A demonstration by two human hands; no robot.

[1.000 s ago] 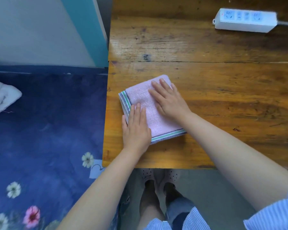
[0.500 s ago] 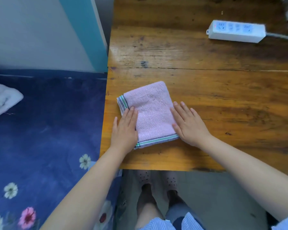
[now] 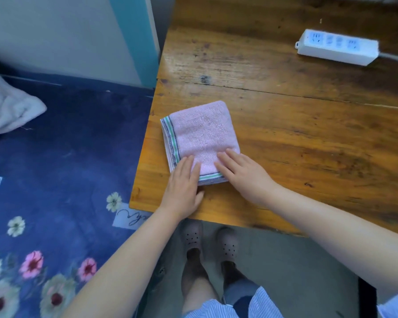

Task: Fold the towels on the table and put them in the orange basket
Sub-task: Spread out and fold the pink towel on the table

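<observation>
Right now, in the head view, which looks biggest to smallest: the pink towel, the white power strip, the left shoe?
1. pink towel, clearly largest.
2. white power strip.
3. left shoe, smallest; it sits lower than the table, so its look may mislead.

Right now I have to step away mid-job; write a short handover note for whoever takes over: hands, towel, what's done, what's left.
Left hand: flat, fingers straight, resting on the near left corner of the pink towel.
Right hand: flat, fingers straight, pressing the towel's near right part.
Towel: folded into a small rectangle, lying near the left edge of the wooden table, striped hems on its left and near sides.
Done: this towel looks folded.
Left: lift it and put it in the orange basket, which is not in view. No other towel shows on the table; a white power strip lies at the far right.
</observation>
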